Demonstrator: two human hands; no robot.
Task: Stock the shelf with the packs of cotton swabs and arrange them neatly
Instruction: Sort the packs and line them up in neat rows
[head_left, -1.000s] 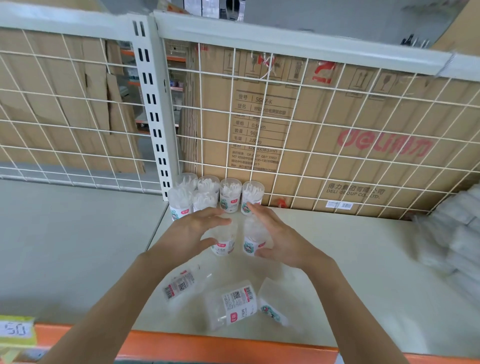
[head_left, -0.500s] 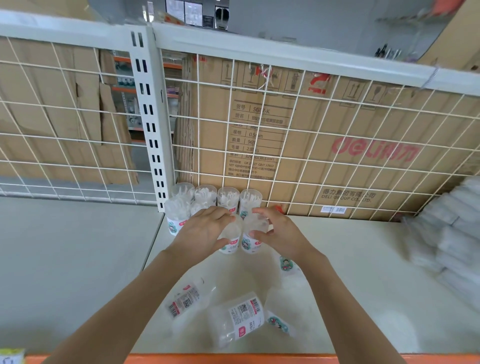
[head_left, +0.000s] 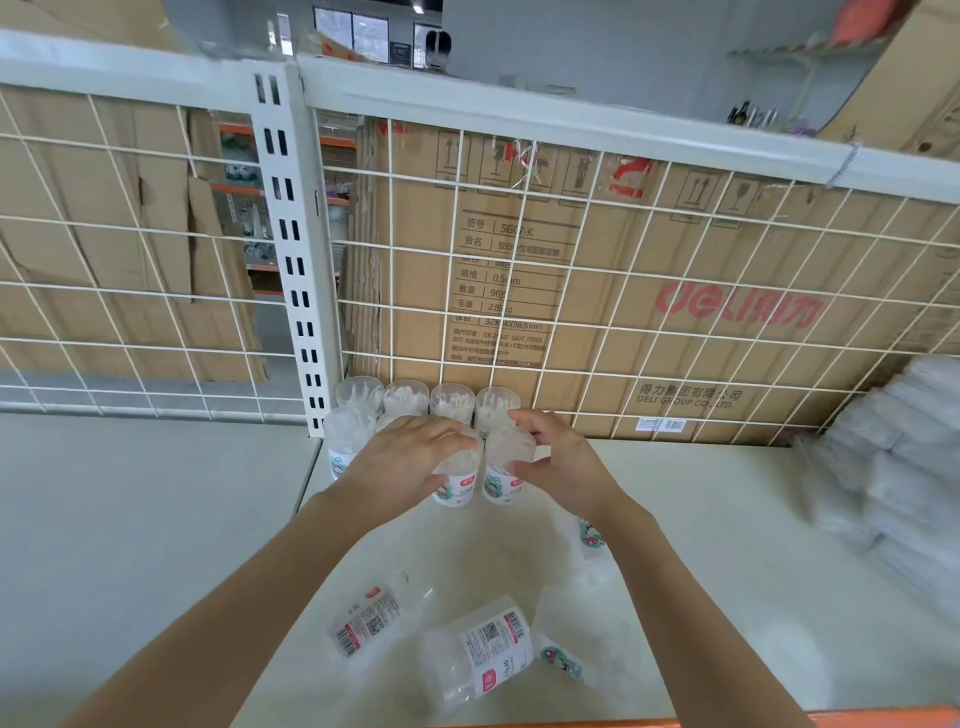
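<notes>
two swab packs gripped upright, side by side, just right of the post

the left hand is curled over the top and left side of the left pack, thumb low on its front, the printed label showing below the fingers. the right hand holds the right pack the same way, fingers over the lid on the far side and thumb across the near side. both packs of cotton swabs stand upright on the shelf. they sit between the two hands, touching or very nearly so, slightly right of the foot of the white slotted post and nearer the camera than it.

behind them, against the wire mesh and starting just right of the post's foot, the back row of four upright packs stands shoulder to shoulder. the corner pack stands directly in front of the post's foot, just left of the left hand. one more beside it is mostly hidden under that hand's fingers.

well away from the post, toward the camera, loose packs lie on their sides: the barcode pack, the middle pack to its right, and the clear pack beside that. the wrist pack lies under the right wrist.

far right of the post sits a blurred white stack. a cardboard box with red lettering stands behind the mesh.
</notes>
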